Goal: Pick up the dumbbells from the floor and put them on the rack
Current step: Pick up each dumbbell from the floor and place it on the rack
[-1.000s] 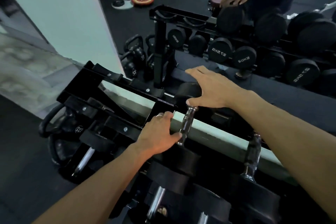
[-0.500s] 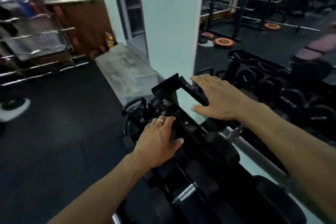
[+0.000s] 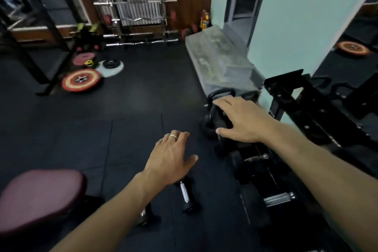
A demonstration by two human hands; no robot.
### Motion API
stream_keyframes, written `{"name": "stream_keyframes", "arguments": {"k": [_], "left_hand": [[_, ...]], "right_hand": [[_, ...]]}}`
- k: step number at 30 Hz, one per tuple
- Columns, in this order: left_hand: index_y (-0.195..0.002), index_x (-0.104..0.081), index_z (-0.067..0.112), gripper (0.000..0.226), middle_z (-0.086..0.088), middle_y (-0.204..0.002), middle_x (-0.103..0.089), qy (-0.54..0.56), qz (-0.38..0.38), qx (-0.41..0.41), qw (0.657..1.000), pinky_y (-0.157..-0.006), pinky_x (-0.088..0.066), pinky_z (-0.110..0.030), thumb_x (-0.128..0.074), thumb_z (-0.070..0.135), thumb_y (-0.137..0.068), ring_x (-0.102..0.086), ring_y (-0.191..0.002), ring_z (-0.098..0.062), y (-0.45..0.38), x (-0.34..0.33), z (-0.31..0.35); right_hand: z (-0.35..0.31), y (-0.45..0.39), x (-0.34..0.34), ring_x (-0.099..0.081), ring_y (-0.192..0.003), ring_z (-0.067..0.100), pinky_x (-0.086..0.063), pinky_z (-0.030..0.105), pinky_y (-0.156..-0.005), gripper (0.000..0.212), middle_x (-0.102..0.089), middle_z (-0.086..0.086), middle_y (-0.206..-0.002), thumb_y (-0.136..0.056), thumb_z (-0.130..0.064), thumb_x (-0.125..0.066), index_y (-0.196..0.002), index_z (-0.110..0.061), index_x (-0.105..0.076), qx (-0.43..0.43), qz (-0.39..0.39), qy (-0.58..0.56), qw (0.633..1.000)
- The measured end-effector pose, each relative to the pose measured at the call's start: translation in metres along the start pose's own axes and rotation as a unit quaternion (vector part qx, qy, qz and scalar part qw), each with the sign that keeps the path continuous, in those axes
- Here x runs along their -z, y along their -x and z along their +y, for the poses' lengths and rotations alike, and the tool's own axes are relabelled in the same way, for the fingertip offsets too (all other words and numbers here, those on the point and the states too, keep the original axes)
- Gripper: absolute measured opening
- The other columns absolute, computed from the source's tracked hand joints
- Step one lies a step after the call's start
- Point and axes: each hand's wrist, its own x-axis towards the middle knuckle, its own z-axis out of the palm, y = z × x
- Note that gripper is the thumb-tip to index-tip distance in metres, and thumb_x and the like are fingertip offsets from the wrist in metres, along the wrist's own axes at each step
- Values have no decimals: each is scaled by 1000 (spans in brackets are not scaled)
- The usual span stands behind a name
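Both hands are empty with loose fingers: left hand (image 3: pixel 171 155) over the floor, right hand (image 3: pixel 243 120) at 2 o'clock; a dumbbell (image 3: pixel 185 195) lies at 6 o'clock

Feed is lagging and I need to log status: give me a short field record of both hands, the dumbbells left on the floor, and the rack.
left hand: open, fingers spread, holding nothing, above the floor
right hand: open, holding nothing, out over the rack's near end
dumbbell on floor: chrome handle, black heads, lying just below the left hand
second dumbbell: on floor, mostly hidden by left forearm
rack: black, on the right; dumbbells rest on its lower tier
bench pad: maroon, lower left
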Motion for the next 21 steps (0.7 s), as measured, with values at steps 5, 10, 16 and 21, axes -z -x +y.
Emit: {"name": "stream_keyframes", "arguments": {"k": [5, 10, 16, 21], "left_hand": [[-144, -32, 18, 67, -3, -141, -40, 16, -62, 62, 996, -108, -35, -34, -54, 52, -90, -40, -128, -21, 49, -18, -99], [-141, -35, 17, 64, -4, -135, -44, 22, -107, 96, 989, -103, -39, -35, -53, 52, -90, -44, -123, -23, 63, -53, -153], [-139, -40, 16, 61, -3, -129, -51, 54, -148, 132, 979, -106, -37, -36, -53, 50, -91, -48, -121, -22, 39, -138, -180], [-140, -38, 15, 60, -5, -128, -50, 78, -194, 188, 960, -106, -36, -34, -51, 50, -92, -47, -122, -23, 4, -253, -202]], "right_hand": [[-72, -38, -61, -41, -134, 28, -42, 46, -104, 84, -34, 3, -154, -88, -55, -58, -155, -19, -22, 0, -75, 13, 997], [-99, -66, -109, -42, -134, 28, -42, 47, -105, 84, -35, 2, -154, -87, -55, -59, -155, -20, -23, -6, -125, 0, 992], [-91, -112, -198, -44, -131, 28, -43, 45, -103, 82, -37, 3, -152, -87, -51, -62, -154, -20, -25, -2, -183, -45, 982], [-66, -174, -311, -43, -132, 29, -44, 47, -103, 84, -37, 5, -152, -87, -51, -64, -154, -19, -25, 22, -226, -77, 971]]}}
